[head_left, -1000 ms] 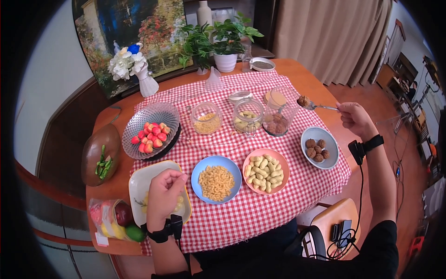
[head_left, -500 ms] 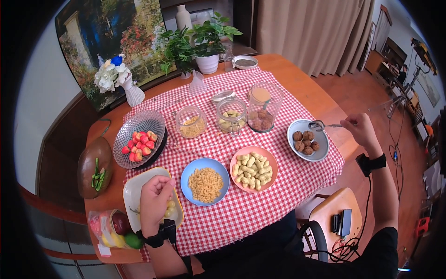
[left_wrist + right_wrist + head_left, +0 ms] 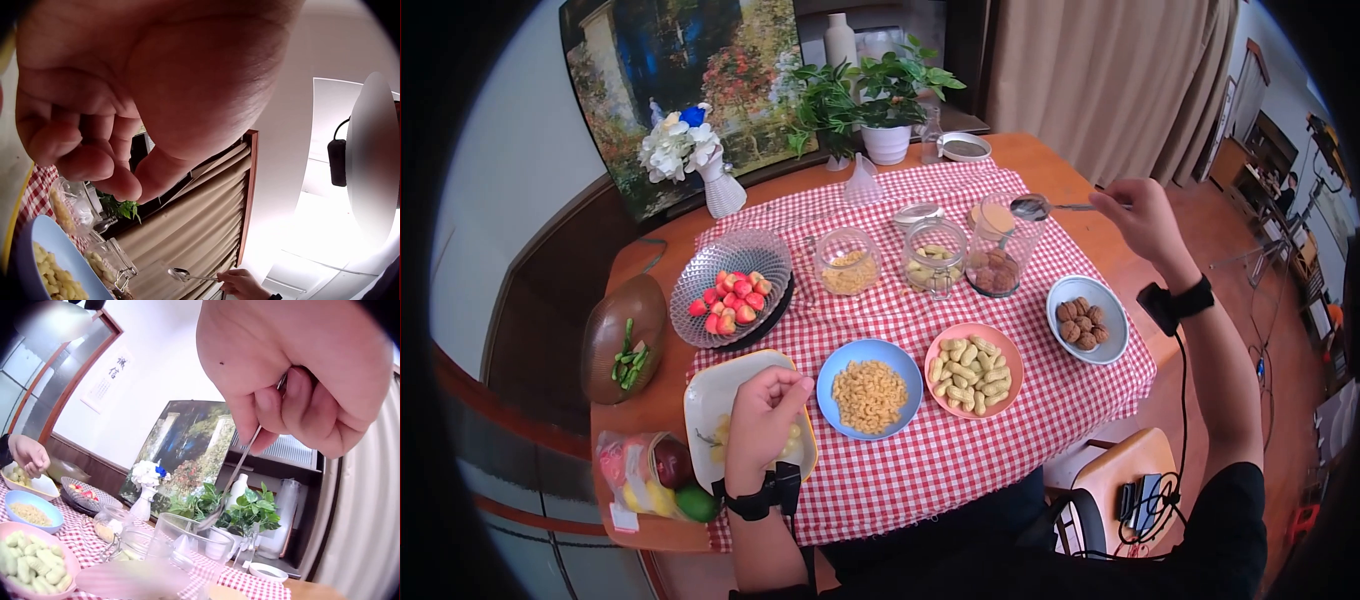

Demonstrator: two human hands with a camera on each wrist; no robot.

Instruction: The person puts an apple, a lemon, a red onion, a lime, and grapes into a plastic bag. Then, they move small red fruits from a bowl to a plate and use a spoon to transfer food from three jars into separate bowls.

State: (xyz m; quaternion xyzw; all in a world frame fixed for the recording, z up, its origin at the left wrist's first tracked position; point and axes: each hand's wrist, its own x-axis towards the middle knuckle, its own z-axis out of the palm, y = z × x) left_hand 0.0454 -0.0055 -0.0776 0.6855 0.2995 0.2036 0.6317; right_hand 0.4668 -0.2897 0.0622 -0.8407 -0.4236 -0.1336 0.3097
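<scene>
My right hand (image 3: 1145,220) pinches the handle of a metal spoon (image 3: 1030,207) and holds it level near the mouth of a tall glass jar (image 3: 1022,242). Several walnuts lie at the bottom of that jar. No walnut shows on the spoon. To the right, a pale blue bowl (image 3: 1055,343) contains several more walnuts (image 3: 1084,322). With fingers loosely curled and nothing in them, my left hand (image 3: 762,420) hovers over a white yellow-rimmed dish (image 3: 705,385) of green grapes, partly hiding it. In the right wrist view the spoon's tip overlaps the jar rim.
Peanuts fill a pink plate (image 3: 1017,385); macaroni fills a blue plate (image 3: 830,415). Behind stand a jar of peanuts (image 3: 935,255) and a jar of macaroni (image 3: 847,262). Left are a bowl of red fruit (image 3: 690,270), a brown bowl (image 3: 605,340) and bagged fruit (image 3: 655,475).
The spoon carried a walnut by the jar, then was over the walnut bowl, and now is back at the jar with no walnut showing. My left hand stays over the grape dish.
</scene>
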